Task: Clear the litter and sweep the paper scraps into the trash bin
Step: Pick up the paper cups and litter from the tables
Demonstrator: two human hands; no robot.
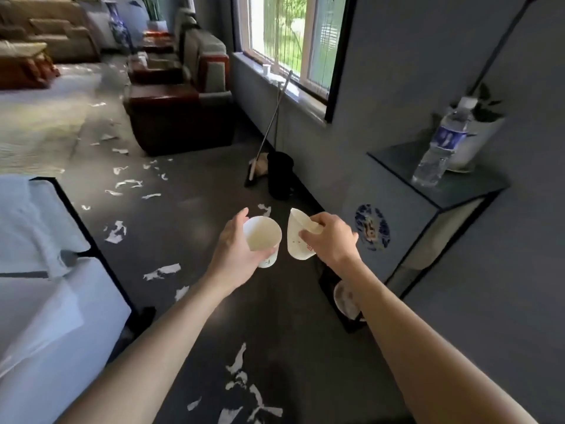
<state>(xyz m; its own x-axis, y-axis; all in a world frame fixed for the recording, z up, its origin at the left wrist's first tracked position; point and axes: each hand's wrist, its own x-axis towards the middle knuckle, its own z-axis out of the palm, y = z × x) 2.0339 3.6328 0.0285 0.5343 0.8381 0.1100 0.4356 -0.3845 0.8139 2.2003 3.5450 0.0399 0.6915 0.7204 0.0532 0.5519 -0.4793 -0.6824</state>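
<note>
Left cup [263,237]: paper, sitting in the left grip [237,246], mouth tipping back toward the camera and looking empty inside.
Right cup [301,237]: paper too, sitting in the right grip [331,240], right across from the left cup. They're nearly touching, but I'm seeing a thin gap. Its rim is buckling.
Handling: I'm guessing both are weighing next to nothing and going soft the second you squeeze, so they're crushing rather than slipping. Nothing fragile worth worrying about, it's litter.
Where to hold: wrapping round the wall at mid-height is working fine. Pinching the rim is just folding it, which is okay here.
Left grip: fingers are curling round the cup's side and underneath, thumb lying up by the rim. It's grasping the cup, not crushing it.
Right grip: thumb and fingers are pinching the rim and upper wall, denting it inward.
Arms: both forearms are reaching forward and converging, wrists about level, cups meeting in the middle.
Trash bin [279,175]: I'm assuming it's the dark tub standing on the floor beyond the grips, well apart from them, beside a broom [271,123] leaning on the wall.
Paper scraps [162,271]: lying all over the floor, left of and below the grips, with more trailing away past them.
Under the right forearm: something dark is sitting there with a pale round thing in it, can't tell what.
</note>
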